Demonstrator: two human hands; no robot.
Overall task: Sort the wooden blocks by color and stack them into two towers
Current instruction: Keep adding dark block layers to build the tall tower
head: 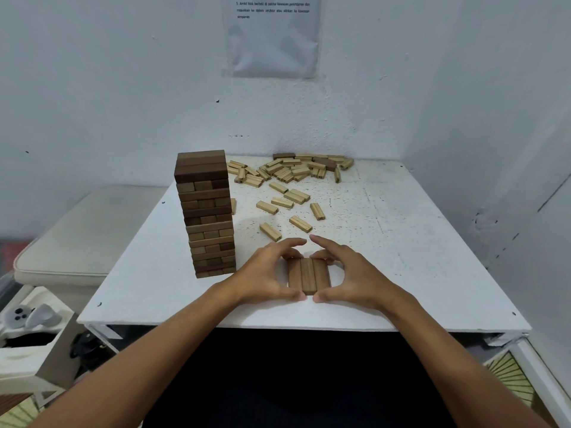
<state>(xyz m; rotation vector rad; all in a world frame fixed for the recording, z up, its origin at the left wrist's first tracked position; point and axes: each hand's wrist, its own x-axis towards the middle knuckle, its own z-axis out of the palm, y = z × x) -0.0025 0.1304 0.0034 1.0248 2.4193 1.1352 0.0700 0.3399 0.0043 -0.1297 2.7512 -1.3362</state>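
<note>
Both hands frame a row of three brown blocks [309, 275] near the front edge of the white surface [417, 242]. Left hand [267, 273] grips the row's left side, right hand [350, 273] its right side; fingers curl over the far ends, thumbs meet at the near ends. Blocks lie flat, side by side and touching, long axes running front to back.

Dark-brown block tower [206, 214] stands upright toward the left edge, layers alternating in direction. Loose light blocks [290, 177] lie scattered from the middle to the back edge at mixed angles, thickest at the back, with a few dark ones among them.

Printed sheet [272, 35] on the wall behind; its text is too small to read reliably.
</note>
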